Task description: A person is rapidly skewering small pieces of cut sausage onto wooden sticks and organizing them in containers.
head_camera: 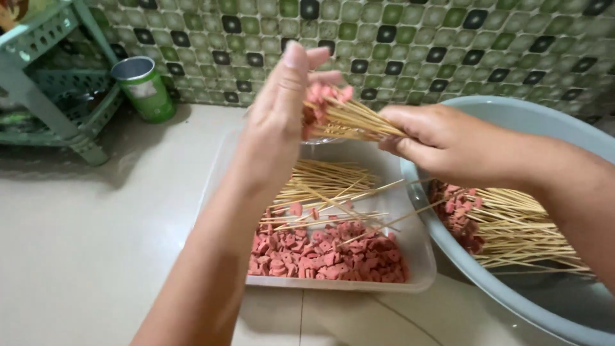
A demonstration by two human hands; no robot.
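A person's right hand (442, 142) grips a bundle of bamboo skewers (349, 118) tipped with pink meat, fingers closed around the sticks, above a clear plastic tray (419, 256) of pink meat pieces and loose skewers. The left hand (282, 106), fingers extended, presses the meat ends. A grey basin (512, 109) holds finished skewers; a green can (144, 86) stands nearby.
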